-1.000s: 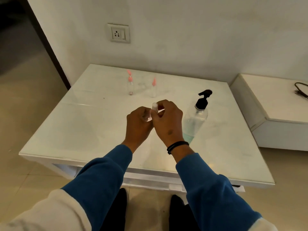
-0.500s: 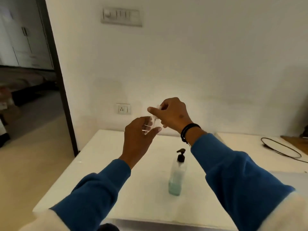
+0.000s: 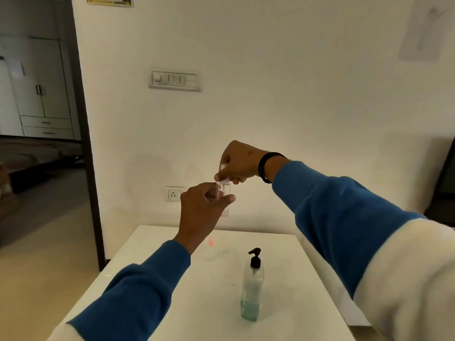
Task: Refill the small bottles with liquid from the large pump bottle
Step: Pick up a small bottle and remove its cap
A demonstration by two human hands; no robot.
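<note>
My left hand grips a small clear bottle, held up in front of the wall, well above the table. Right above it, my right hand pinches the bottle's white cap at the neck. The large pump bottle, clear with a black pump and a little green liquid at its bottom, stands upright on the white table below my hands. Another small bottle with a pink cap stands farther back on the table, partly hidden by my left forearm.
A wall with a power socket and a switch panel rises behind the table. A doorway opens on the left. A second white surface adjoins the table on the right, mostly covered by my right sleeve.
My head has tilted up, so the table sits lower in view. Both hands have lifted the small bottle higher, and my right hand now pinches the cap from above.
</note>
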